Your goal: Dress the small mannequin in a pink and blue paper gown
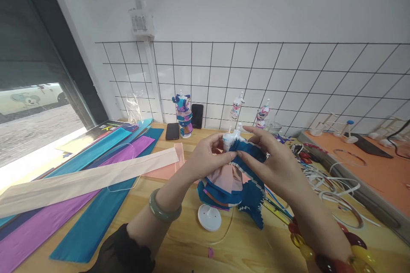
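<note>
A small mannequin (228,140) with a white torso stands tilted between my hands, its round white base (209,218) over the table. Layers of pink and blue cloth make up its skirt (224,183). My left hand (209,160) is closed around the torso, with the thumb at the waist. With thumb and fingers, my right hand (272,162) grips a dark blue fabric strip (251,151) with white edging against the mannequin's side. A jagged-edged length of the blue cloth (253,200) hangs down. The fingers behind the torso are partly hidden.
Long fabric strips in cream (96,175), purple (64,217) and teal (105,209) cover the left. Behind stand a dressed mannequin (184,115), two phones (172,131) and two more mannequins (262,115). Coiled white cords (326,183) lie right, beside a raised orange surface (358,166).
</note>
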Available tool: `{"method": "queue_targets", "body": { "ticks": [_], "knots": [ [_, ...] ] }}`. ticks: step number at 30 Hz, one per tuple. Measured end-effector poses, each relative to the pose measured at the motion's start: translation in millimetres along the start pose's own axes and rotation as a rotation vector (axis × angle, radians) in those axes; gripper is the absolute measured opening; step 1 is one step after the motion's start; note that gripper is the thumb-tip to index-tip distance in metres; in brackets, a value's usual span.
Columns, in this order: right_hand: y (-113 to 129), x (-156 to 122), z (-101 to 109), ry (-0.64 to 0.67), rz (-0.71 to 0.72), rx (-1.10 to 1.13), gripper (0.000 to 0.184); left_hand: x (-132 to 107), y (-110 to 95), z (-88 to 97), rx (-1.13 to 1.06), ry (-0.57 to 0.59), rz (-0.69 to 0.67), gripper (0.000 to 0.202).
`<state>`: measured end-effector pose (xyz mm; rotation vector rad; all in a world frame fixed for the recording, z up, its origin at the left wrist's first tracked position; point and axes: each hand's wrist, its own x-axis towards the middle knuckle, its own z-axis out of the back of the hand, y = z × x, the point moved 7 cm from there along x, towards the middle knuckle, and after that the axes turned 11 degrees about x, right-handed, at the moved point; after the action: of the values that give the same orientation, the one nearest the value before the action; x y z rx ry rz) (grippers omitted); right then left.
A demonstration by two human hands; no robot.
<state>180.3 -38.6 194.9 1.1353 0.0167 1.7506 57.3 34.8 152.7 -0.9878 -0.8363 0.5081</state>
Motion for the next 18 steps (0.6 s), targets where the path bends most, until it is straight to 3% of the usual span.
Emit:
{"method": "queue_targets", "body": {
  "ticks": [8, 13, 18],
  "knots": [
    [0, 0, -2, 0.025, -0.003, 0.064, 0.048, 0, 5, 0.2, -0.062, -0.015, 0.027, 0.034],
    [-5, -4, 0, 0.111, -0.081, 0.171, 0.052, 0, 6, 2.8, -0.129, -0.025, 0.029, 0.032],
    [-14, -7, 7, 0.108, -0.150, 0.266, 0.053, 1, 6, 4.9, -0.120, -0.031, 0.048, 0.034]
  ]
}}
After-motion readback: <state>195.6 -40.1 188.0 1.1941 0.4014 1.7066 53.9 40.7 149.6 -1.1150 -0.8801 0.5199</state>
